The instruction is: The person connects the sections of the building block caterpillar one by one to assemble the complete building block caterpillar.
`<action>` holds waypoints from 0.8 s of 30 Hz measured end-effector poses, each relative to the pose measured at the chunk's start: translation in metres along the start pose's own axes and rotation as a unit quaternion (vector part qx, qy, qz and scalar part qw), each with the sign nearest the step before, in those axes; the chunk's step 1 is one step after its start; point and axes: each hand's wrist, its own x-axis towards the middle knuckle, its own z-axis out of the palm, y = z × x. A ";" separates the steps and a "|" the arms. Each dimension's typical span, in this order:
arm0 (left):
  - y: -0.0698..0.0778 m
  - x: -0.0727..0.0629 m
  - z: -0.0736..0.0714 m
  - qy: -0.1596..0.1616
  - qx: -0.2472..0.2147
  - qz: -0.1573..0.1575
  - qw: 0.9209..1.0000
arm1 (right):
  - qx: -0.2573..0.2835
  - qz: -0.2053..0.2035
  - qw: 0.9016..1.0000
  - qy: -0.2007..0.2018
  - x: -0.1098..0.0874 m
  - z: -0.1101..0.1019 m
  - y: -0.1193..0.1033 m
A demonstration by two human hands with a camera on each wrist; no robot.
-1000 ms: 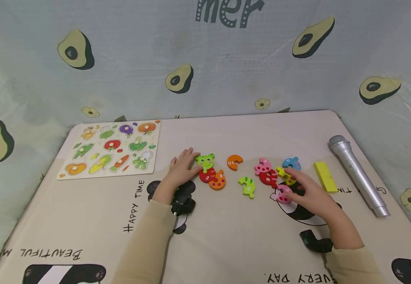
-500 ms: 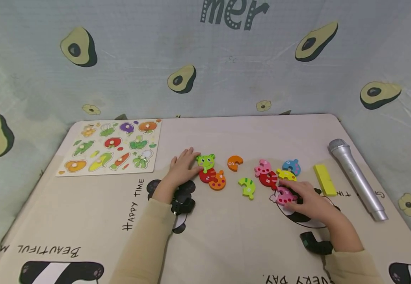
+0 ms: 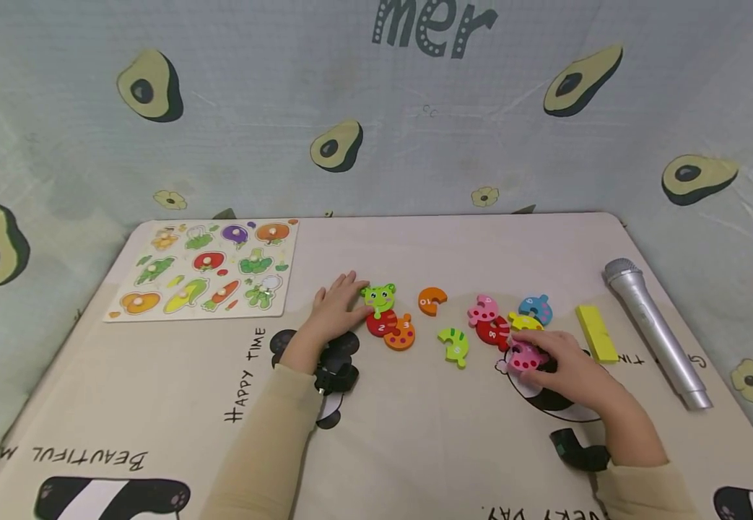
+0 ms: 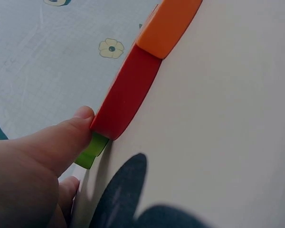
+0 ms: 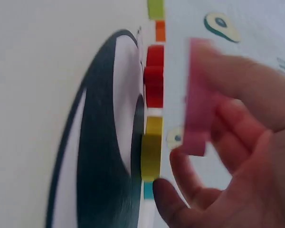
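My right hand (image 3: 571,370) pinches a pink spotted puzzle piece (image 3: 525,357) between thumb and fingers; the right wrist view shows this pink piece (image 5: 197,97) raised above the tabletop. Close by lie a yellow piece (image 3: 524,321), a blue piece (image 3: 537,308), a red piece (image 3: 494,332) and another pink piece (image 3: 483,310). My left hand (image 3: 333,310) rests with extended fingers beside a green frog-faced piece (image 3: 378,297). Its thumb (image 4: 69,137) touches the edge of the joined red piece (image 4: 128,95), which has an orange piece (image 3: 401,334) at its other end.
Between the hands lie an orange piece (image 3: 431,300) and a green striped piece (image 3: 455,347). A vegetable peg puzzle board (image 3: 181,261) is at back left. A yellow block (image 3: 596,334) and a silver microphone (image 3: 657,336) lie at right. A patterned curtain (image 3: 246,108) hangs behind the table.
My right hand has drawn its fingers back from the yellow piece, closed them on the pink piece and lifted it. My left hand has stayed beside the frog-faced piece.
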 end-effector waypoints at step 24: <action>0.000 0.000 0.001 0.001 -0.003 -0.002 1.000 | 0.166 -0.046 0.984 -0.052 0.072 0.032 -0.064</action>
